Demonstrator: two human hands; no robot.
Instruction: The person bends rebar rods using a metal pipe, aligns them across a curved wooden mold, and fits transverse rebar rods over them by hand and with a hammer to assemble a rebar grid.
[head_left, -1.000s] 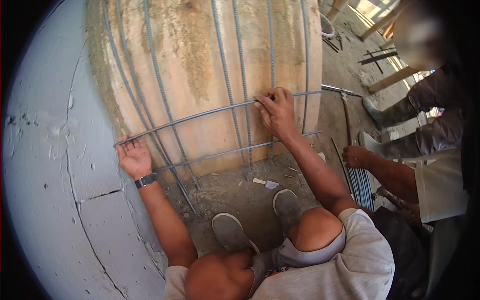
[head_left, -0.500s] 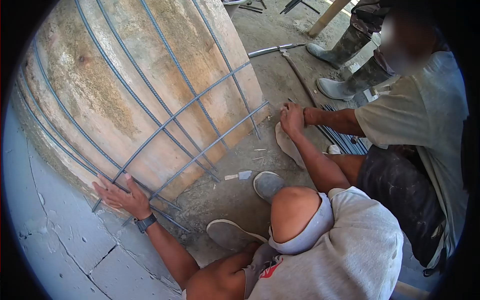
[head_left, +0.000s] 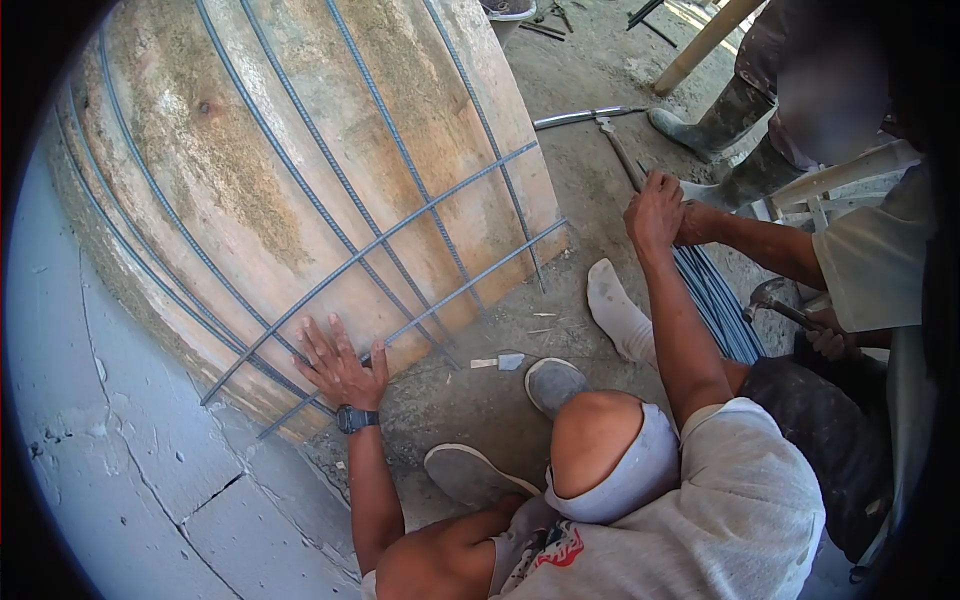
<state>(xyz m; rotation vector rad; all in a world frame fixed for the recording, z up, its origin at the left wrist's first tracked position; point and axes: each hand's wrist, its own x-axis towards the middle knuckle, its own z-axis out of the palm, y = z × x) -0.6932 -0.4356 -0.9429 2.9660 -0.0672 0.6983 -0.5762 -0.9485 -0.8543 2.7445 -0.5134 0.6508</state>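
My right grip (head_left: 655,215) has left the upper crossbar (head_left: 405,223), which lies unclasped across the curved board (head_left: 200,160); right of the board it curls beside a co-worker's hand (head_left: 702,223), contents unclear. My left grip (head_left: 343,375) spreads wide, clasping nothing, over the lower crossbar (head_left: 500,265).

Dull, ribbed metal bars (head_left: 385,117), rough, stained wooden panel (head_left: 270,195), matt, pitted wall (head_left: 150,420) and cloth shirt (head_left: 700,500).
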